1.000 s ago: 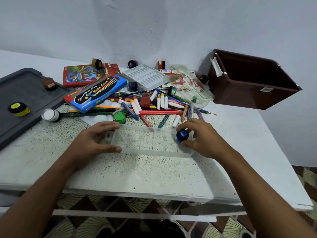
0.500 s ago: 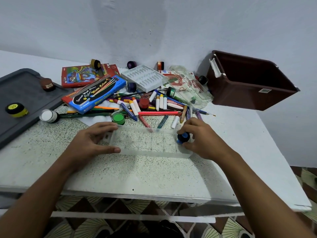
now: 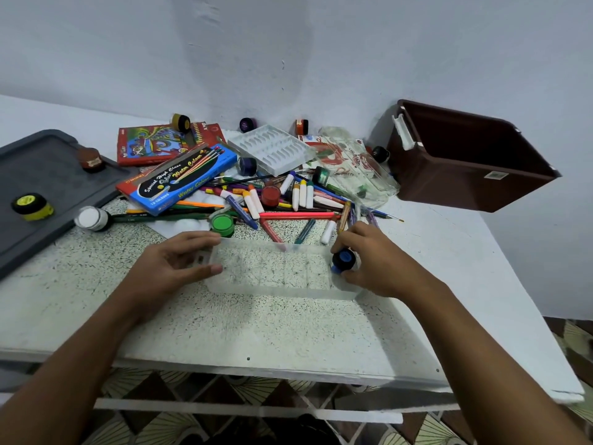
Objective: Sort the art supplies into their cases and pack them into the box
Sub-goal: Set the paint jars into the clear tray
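Observation:
A clear plastic tray (image 3: 276,271) with several compartments lies on the speckled table in front of me. My left hand (image 3: 173,264) holds its left end, thumb on the near edge and fingers along the far edge. My right hand (image 3: 372,261) pinches a small blue-lidded paint pot (image 3: 343,260) at the tray's right end. Behind the tray lies a heap of crayons, markers and pencils (image 3: 288,203). A green paint pot (image 3: 222,223) sits just beyond my left fingers. The brown box (image 3: 465,168) stands open at the right, against the wall.
A blue water colour box (image 3: 179,181), a red box (image 3: 160,147), a white ribbed insert (image 3: 272,149) and a clear pouch (image 3: 353,168) lie at the back. A grey lid (image 3: 38,181) at left carries yellow (image 3: 32,205) and brown (image 3: 91,159) pots; a white pot (image 3: 91,219) sits beside it.
My right hand has brought the blue pot slightly lower at the tray's right end. My left hand keeps its hold on the tray.

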Tool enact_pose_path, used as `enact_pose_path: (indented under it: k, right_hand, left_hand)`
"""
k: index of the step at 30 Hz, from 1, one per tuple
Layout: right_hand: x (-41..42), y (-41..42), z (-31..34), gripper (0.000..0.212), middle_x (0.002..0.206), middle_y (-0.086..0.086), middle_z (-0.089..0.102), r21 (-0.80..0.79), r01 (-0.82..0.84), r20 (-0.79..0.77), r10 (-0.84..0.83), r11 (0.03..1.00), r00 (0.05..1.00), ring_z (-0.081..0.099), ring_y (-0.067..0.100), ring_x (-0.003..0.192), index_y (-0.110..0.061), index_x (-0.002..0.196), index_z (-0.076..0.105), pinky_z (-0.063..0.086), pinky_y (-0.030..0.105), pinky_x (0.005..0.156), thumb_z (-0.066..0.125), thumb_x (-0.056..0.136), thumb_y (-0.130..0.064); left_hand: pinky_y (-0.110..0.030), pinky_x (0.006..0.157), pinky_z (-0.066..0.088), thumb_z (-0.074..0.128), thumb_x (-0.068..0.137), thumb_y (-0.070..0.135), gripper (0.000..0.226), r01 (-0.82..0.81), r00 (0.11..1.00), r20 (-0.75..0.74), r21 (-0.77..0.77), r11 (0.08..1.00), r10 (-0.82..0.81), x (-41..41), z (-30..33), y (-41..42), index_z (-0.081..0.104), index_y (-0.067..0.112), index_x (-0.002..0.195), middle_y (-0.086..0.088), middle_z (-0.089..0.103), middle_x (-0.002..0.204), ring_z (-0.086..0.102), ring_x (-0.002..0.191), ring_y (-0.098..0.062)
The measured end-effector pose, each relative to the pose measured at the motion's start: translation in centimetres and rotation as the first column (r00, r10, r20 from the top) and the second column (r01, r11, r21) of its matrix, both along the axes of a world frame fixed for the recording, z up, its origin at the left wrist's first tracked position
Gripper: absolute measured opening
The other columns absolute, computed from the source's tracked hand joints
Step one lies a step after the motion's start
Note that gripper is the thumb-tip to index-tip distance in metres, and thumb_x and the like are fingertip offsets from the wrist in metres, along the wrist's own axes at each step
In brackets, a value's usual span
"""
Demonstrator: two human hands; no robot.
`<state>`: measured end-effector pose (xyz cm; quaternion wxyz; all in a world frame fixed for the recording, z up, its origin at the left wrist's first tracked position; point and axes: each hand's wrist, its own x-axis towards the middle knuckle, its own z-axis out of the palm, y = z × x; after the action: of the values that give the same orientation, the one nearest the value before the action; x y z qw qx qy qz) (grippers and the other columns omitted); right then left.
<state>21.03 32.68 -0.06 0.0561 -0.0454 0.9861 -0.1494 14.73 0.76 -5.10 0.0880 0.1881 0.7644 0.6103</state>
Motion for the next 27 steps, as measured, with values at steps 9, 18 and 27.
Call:
enact_pose_path:
  k: [9,18,27]
  right_hand:
    - [-5.7,-3.2,1.7,0.028,0.104,-0.002,0.054,-0.05,-0.031,-0.138,0.024,0.998,0.99,0.049,0.012,0.089,-0.018,0.119,0.059,0.035,0.024,0.075,0.061,0.092,-0.024]
    - [-11.7,-6.9,-1.2,0.057,0.142,0.011,0.04,-0.051,0.003,-0.096,-0.008,0.999,0.995,0.041,0.031,0.128,-0.028,0.145,0.036,0.041,0.042,0.104,0.06,0.093,-0.031]
    - [-12.5,-8.1,-2.0,0.05,0.141,0.014,0.04,0.011,0.003,-0.138,-0.002,1.0,0.99,0.033,0.035,0.132,-0.019,0.144,0.04,0.039,0.046,0.104,0.056,0.096,-0.023]
  left_hand:
    - [-0.005,0.089,0.042,0.064,0.085,0.002,0.029,-0.038,0.999,-0.028,-0.011,0.999,0.037,-0.4,-0.3,-0.2,0.071,0.01,0.112,0.01,0.069,0.116,0.059,0.111,0.001]
    - [-0.008,0.088,0.044,0.066,0.084,0.002,0.029,-0.074,0.997,0.0,0.019,0.997,0.074,-0.5,-0.9,-0.3,0.071,0.013,0.111,0.006,0.07,0.114,0.061,0.111,-0.003]
    - [-0.011,0.091,0.044,0.067,0.084,0.005,0.028,-0.052,0.999,0.003,0.025,0.998,0.052,-0.7,-1.2,-0.2,0.072,0.017,0.109,0.005,0.07,0.114,0.061,0.111,-0.007]
